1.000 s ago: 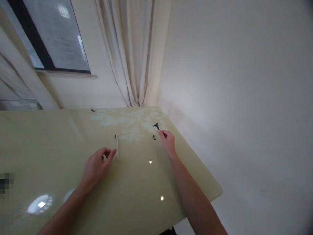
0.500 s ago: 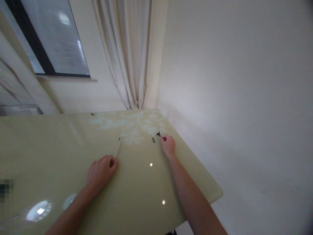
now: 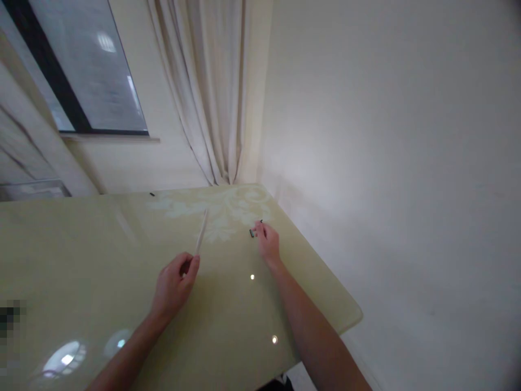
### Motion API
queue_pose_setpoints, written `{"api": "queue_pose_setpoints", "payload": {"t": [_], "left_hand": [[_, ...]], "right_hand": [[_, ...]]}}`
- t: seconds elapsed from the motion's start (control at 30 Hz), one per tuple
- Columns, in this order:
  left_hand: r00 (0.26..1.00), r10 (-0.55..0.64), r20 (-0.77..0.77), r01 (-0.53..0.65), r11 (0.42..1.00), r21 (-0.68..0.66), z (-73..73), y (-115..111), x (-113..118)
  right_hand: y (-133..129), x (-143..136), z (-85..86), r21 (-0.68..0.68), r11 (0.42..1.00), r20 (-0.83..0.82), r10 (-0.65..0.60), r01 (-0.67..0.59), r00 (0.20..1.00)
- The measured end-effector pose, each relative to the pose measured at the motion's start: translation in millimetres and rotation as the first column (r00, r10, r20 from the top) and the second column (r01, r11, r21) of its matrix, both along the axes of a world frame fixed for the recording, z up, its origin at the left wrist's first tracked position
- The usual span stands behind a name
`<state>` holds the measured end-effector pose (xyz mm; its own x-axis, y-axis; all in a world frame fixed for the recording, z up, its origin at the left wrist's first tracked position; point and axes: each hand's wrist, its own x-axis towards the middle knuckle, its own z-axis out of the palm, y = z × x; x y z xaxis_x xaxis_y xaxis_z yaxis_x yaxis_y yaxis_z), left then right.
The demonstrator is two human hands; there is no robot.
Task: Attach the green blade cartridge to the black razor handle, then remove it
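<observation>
My left hand (image 3: 176, 282) is closed in a pinch around the lower end of a thin white stick (image 3: 202, 232), which points up and away over the table. My right hand (image 3: 268, 241) is closed near the table's far right part. A bit of a small black piece (image 3: 261, 221) shows above its fingers; the rest is hidden by them. Right at these fingertips is a small black-and-green strip (image 3: 251, 233). Whether the fingers grip the strip or only touch it, I cannot tell.
The glossy pale-green table (image 3: 228, 326) has a rounded right corner and a white floral pattern. A small dark object (image 3: 152, 194) lies by its far edge. Behind are a curtain (image 3: 220, 108) and a window (image 3: 89, 65); a white wall (image 3: 386, 163) stands to the right.
My right hand has moved left to the black-and-green strip, and its fingers now hide most of the black piece. My left hand has tilted up, raising the white stick.
</observation>
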<state>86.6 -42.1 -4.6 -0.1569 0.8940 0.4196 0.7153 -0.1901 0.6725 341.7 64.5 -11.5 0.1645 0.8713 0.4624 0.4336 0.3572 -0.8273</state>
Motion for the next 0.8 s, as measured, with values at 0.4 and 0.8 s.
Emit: {"api": "queue_pose_setpoints", "payload": {"t": [0.4, 0.8], "left_hand": [[0.937, -0.342, -0.078, 0.323, 0.928, -0.187, 7.2, 52.0, 101.2], [0.977, -0.111, -0.183, 0.041, 0.936, -0.351, -13.3, 129.1, 133.8]], "right_hand": [[-17.4, -35.9, 20.7, -0.047, 0.961, -0.624, 0.186, -0.274, 0.759], [2.4, -8.9, 23.1, -0.225, 0.941, -0.786, -0.022, -0.253, 0.618]]}}
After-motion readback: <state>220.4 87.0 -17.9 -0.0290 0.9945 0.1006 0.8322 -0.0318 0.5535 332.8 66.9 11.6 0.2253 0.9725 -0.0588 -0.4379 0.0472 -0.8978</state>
